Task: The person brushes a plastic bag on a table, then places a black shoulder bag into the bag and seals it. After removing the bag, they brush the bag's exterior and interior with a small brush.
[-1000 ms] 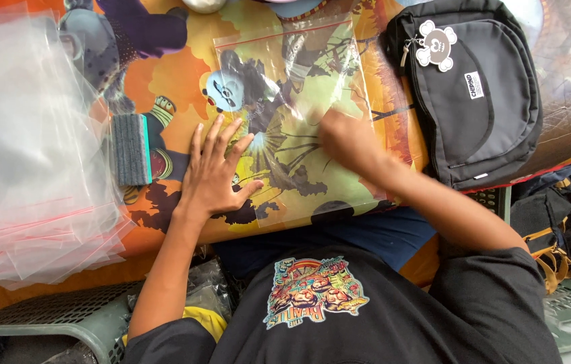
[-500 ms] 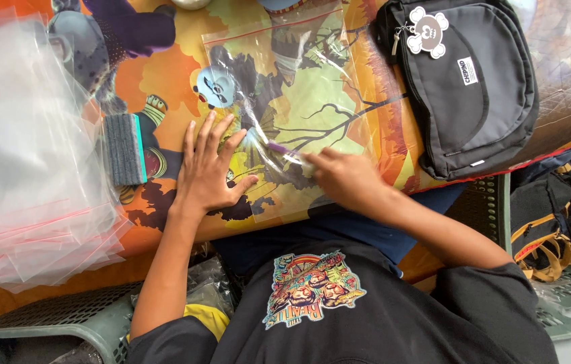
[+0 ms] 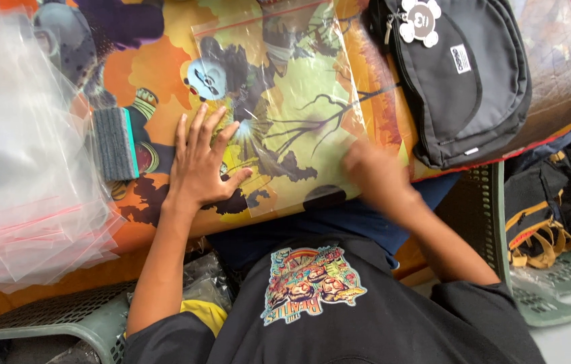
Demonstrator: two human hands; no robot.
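Note:
A clear zip bag (image 3: 285, 101) with a red seal line lies flat on a colourful printed board (image 3: 157, 81) across my lap. My left hand (image 3: 199, 162) rests flat on the bag's near left corner, fingers spread. My right hand (image 3: 376, 175) is blurred at the bag's near right edge, fingers curled down on the plastic; I cannot tell if it grips anything.
A pile of clear zip bags (image 3: 22, 155) lies at the left. A grey felt block with a teal edge (image 3: 115, 143) sits beside it. A black pouch bag (image 3: 464, 74) lies at the upper right. Green plastic crates (image 3: 555, 296) flank my legs, with another black bag (image 3: 548, 202) at right.
My right hand swept from the bag's middle toward its near edge, then to the right. My left hand stayed pressed on the bag.

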